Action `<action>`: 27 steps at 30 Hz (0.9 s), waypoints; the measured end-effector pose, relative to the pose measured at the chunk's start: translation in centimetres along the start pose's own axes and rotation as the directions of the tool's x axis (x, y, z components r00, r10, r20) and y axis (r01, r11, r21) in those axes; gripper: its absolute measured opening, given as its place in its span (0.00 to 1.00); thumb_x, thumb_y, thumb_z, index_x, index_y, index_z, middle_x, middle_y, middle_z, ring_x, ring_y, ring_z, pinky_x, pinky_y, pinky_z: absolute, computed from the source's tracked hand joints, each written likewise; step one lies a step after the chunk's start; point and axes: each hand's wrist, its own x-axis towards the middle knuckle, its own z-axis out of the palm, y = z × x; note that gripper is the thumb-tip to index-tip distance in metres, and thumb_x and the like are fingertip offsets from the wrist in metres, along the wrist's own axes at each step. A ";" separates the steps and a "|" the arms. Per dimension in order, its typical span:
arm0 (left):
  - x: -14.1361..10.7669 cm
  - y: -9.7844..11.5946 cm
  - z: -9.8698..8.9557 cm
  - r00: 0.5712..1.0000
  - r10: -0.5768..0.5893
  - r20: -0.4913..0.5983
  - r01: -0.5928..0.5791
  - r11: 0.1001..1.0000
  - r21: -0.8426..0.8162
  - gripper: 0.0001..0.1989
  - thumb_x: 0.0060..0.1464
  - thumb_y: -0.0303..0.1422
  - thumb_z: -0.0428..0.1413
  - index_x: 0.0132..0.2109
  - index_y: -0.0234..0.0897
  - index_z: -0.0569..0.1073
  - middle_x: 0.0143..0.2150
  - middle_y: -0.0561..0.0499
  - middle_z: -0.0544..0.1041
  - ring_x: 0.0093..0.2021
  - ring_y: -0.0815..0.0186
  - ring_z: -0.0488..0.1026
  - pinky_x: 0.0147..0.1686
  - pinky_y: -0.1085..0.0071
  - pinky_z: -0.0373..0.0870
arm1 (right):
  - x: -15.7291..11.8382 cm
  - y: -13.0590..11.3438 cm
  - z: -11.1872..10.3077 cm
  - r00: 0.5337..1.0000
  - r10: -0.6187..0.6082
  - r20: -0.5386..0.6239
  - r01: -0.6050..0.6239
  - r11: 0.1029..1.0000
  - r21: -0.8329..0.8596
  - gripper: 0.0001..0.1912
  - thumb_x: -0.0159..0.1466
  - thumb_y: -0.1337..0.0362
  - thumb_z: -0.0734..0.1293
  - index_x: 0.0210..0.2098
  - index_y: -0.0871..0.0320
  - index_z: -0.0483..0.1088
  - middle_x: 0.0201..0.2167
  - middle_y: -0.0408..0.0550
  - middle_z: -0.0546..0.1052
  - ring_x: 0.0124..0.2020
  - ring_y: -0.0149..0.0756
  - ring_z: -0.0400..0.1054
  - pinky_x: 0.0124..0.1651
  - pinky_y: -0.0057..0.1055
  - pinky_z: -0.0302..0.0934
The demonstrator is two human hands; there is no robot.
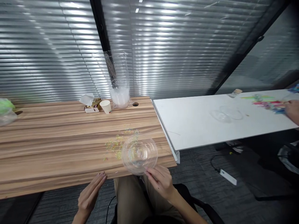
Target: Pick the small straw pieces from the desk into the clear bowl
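I am looking down through the head camera at a wood-grain table (58, 152), where the person's right hand (160, 181) pinches the near rim of a clear, round plastic bowl (140, 154) between thumb and fingers. The bowl is at the table's front edge, toward its right end; I cannot tell whether it rests on the surface or is held just above it. The left hand (90, 196) holds nothing: its fingers are straight and close together, the fingertips at the front edge, and I cannot tell whether they touch the wood. Small yellow-green and bluish pieces (114, 145) lie scattered beside the bowl, to its left and beyond it. More colour shows within the bowl's outline, though I cannot tell if those pieces are inside or seen through the clear wall. I judge the work to be partway: the bowl is in hand, but many pieces are loose on the wood, apart from it. Toward the back stand a tissue box (92, 109), a paper cup (106, 107) and a clear bag (120, 93) with whitish contents. On the white table (187, 127) to the right, a co-worker's hand (293, 111) is beside a blurred, colourful heap (268, 105).
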 end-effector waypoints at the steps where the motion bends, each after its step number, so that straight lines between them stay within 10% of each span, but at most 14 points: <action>1: -0.1 0.1 0.3 0.999 -0.027 -0.028 0.026 1.000 -0.015 0.22 0.62 0.21 0.46 0.60 0.37 0.67 0.51 0.45 0.77 0.52 0.60 0.74 0.53 0.60 0.73 | 0.0 0.0 0.0 1.000 0.007 0.000 -0.007 1.000 0.012 0.09 0.64 0.73 0.64 0.43 0.58 0.71 0.28 0.45 0.77 0.28 0.31 0.71 0.29 0.27 0.63; 9: 0.3 0.8 1.1 0.983 -0.130 -0.131 0.121 0.990 -0.069 0.22 0.60 0.20 0.48 0.58 0.42 0.69 0.45 0.47 0.79 0.46 0.60 0.77 0.45 0.60 0.76 | 0.1 0.0 -0.3 1.000 0.011 0.005 -0.011 1.000 0.028 0.10 0.64 0.73 0.64 0.44 0.57 0.71 0.29 0.45 0.77 0.27 0.31 0.71 0.30 0.27 0.64; 20: 0.2 -0.1 -0.1 1.000 -0.012 -0.007 0.011 0.999 -0.040 0.22 0.62 0.22 0.46 0.61 0.39 0.66 0.44 0.45 0.79 0.47 0.61 0.75 0.45 0.62 0.74 | -0.5 1.4 -1.7 1.000 0.015 -0.019 -0.017 0.997 -0.070 0.11 0.64 0.73 0.63 0.45 0.57 0.70 0.30 0.46 0.78 0.28 0.32 0.73 0.30 0.28 0.67; 27: 4.5 -2.3 -0.1 0.996 -0.033 0.088 0.032 0.999 0.004 0.18 0.63 0.23 0.45 0.55 0.38 0.70 0.44 0.45 0.79 0.45 0.63 0.76 0.43 0.67 0.75 | -1.7 2.9 -4.4 0.999 0.045 -0.013 -0.046 0.989 -0.142 0.14 0.64 0.74 0.64 0.48 0.56 0.69 0.32 0.47 0.79 0.30 0.35 0.75 0.30 0.29 0.68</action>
